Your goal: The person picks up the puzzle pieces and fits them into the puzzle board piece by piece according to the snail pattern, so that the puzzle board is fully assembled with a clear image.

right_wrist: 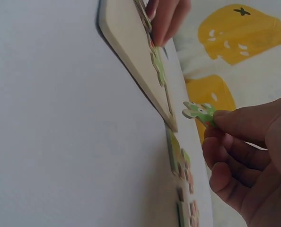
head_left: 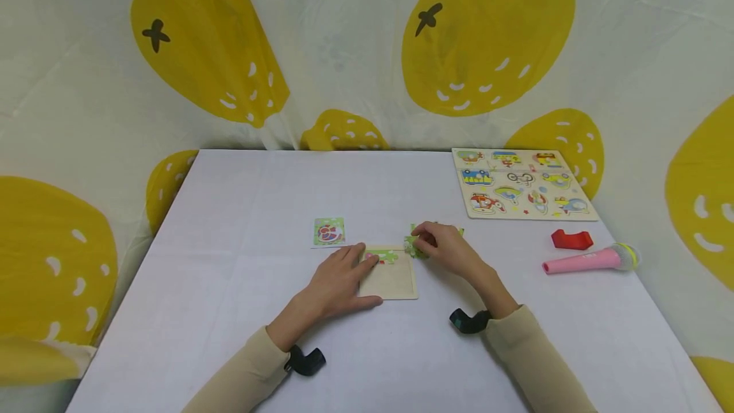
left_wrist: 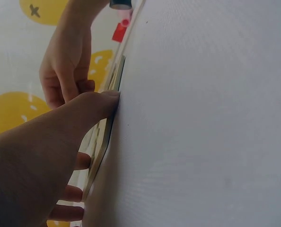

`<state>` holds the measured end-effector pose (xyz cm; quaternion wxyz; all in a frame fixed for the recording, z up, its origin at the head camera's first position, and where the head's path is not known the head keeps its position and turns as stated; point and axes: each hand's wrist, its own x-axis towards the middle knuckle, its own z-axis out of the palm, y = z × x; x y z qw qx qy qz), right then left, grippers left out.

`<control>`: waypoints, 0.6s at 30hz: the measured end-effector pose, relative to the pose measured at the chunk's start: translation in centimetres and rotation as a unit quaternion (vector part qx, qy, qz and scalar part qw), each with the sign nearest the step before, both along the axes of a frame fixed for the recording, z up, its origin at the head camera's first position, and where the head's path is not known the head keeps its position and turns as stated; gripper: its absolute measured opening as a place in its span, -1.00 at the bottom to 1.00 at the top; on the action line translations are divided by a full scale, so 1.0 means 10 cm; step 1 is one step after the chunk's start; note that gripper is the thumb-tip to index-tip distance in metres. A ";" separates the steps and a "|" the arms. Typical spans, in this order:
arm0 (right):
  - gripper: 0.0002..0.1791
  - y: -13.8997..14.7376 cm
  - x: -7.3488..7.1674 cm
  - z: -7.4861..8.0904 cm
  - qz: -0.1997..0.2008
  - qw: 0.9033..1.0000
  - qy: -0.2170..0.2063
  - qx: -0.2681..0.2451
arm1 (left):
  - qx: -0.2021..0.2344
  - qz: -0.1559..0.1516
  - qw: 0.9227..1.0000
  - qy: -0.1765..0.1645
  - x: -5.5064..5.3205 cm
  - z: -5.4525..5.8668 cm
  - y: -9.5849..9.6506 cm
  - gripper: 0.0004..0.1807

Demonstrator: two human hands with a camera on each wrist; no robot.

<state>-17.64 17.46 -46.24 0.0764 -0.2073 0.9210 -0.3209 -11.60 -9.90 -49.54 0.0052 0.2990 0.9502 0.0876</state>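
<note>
My left hand [head_left: 338,279] lies spread over the left side of a shallow wooden puzzle tray [head_left: 392,282]. Its thumb is at the near edge, and a finger touches the green puzzle pieces [head_left: 387,255] laid along the tray's far side. Just off the tray's far right corner, my right hand [head_left: 450,248] pinches a small green puzzle piece [right_wrist: 202,112] between thumb and finger. That piece is held above the table in the right wrist view. Several loose puzzle pieces [right_wrist: 180,161] lie on the table beside the tray, partly hidden behind the right hand in the head view.
A small picture card [head_left: 329,232] lies left of the tray. At the back right is a wooden vehicle peg board [head_left: 522,187]. Nearer, on the right, are a red curved block [head_left: 571,239] and a pink toy microphone [head_left: 590,260]. A patterned curtain hangs behind the table.
</note>
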 end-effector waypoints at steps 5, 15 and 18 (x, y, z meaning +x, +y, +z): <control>-0.81 -0.08 0.03 -0.05 0.026 1.000 0.003 -0.017 | 0.000 0.000 1.000 -0.003 0.00 0.00 -0.01 -0.11; -0.80 -0.19 0.06 -0.09 0.027 0.999 -0.036 -0.006 | 0.000 -0.002 1.000 0.003 -0.01 0.00 -0.01 -0.11; -0.80 -0.19 0.07 -0.10 0.029 0.999 -0.036 0.001 | -0.002 -0.002 1.000 -0.001 -0.01 0.01 -0.01 -0.11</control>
